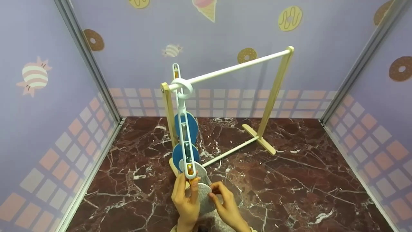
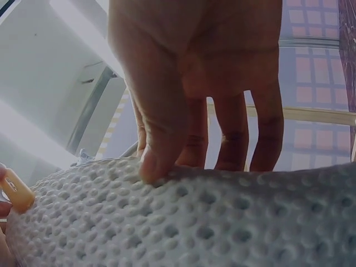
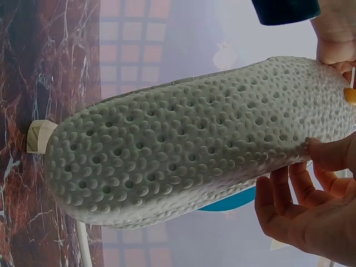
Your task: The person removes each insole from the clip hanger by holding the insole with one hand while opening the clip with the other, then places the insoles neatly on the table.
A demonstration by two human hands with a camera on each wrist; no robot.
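Note:
A long white clip hanger [image 1: 182,111] hangs by its round hook from a rod, with several orange and dark clips along it. My left hand [image 1: 186,203] pinches an orange clip [image 3: 349,95] at the hanger's near end. Below that clip, my right hand [image 1: 227,204] pinches the edge of a grey insole [image 3: 183,139], thumb on its bumpy, holed face and fingers behind. Another grey piece [image 1: 202,171] shows just behind it. Farther back hang two blue insoles, one nearer [image 1: 177,154] and one farther [image 1: 192,124]. Whether the clip grips the grey insole is hidden.
The rack has a white top rod [image 1: 238,66], wooden posts, including the right post [image 1: 273,96], and a low crossbar [image 1: 230,150]. It stands on a dark red marbled table [image 1: 299,180]. Patterned panels enclose the back and both sides.

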